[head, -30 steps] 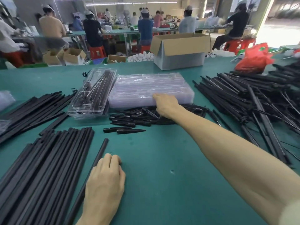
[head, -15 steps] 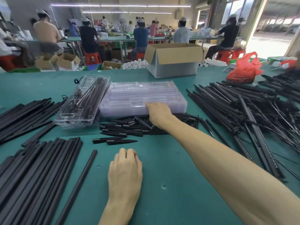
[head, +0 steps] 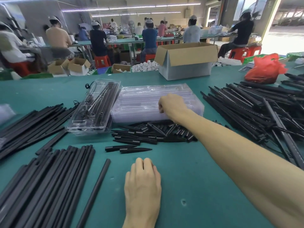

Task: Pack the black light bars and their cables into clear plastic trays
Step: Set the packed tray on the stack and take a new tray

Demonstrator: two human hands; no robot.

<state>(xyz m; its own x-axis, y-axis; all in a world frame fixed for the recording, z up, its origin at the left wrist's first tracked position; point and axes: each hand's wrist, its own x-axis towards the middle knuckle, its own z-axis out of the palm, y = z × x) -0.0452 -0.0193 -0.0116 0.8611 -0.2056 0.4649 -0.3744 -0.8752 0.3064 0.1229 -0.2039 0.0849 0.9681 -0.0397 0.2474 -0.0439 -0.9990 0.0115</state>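
Big workshop hall. Green-topped table (head: pixel 189 178) in front, and a second long green table (head: pixel 125 40) runs across the back. A row of seated workers (head: pixel 149 37) in white caps is at the second table, backs to camera, on red stools (head: pixel 102 60). Tube lights (head: pixel 131 8) run in lines overhead. Grey wall (head: pixel 37 18) at left, wide bright doorway (head: pixel 286 30) at right. Open cardboard box (head: pixel 185 63) stands at the near table's far edge. Smaller open cartons (head: pixel 77 66) and a heap of white parts (head: pixel 144 65) lie beyond it. Red plastic bag (head: pixel 264 69) sits at right.
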